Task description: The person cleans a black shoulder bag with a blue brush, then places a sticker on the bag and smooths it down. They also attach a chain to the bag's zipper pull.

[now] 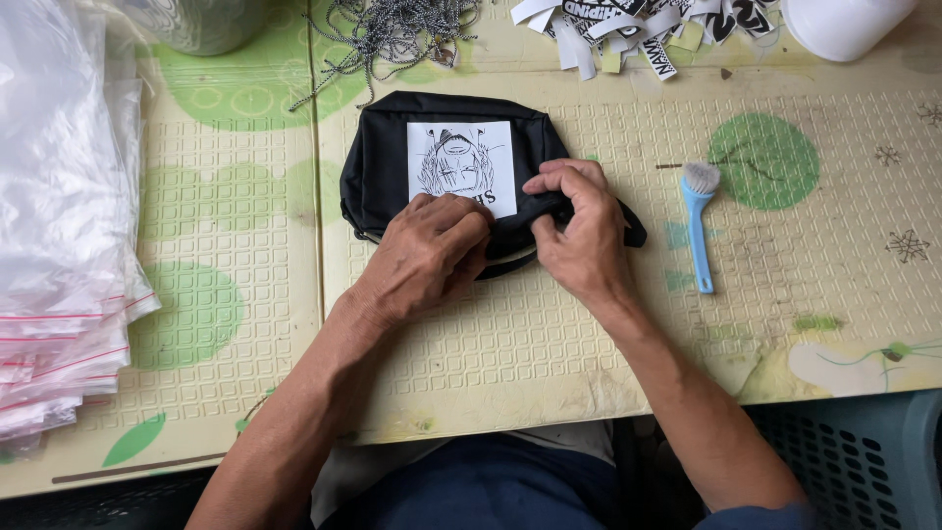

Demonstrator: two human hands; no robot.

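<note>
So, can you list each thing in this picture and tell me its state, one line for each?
Pouch: lying flat, white patch facing up, near edge pinched by both hands.
Left hand: fingers curled on the pouch edge.
Right hand: fingers pinching the pouch edge.
Brush: lying flat, untouched.
Plastic bags: stacked at the left.
Cords: loose heap.
Labels: scattered pile.
</note>
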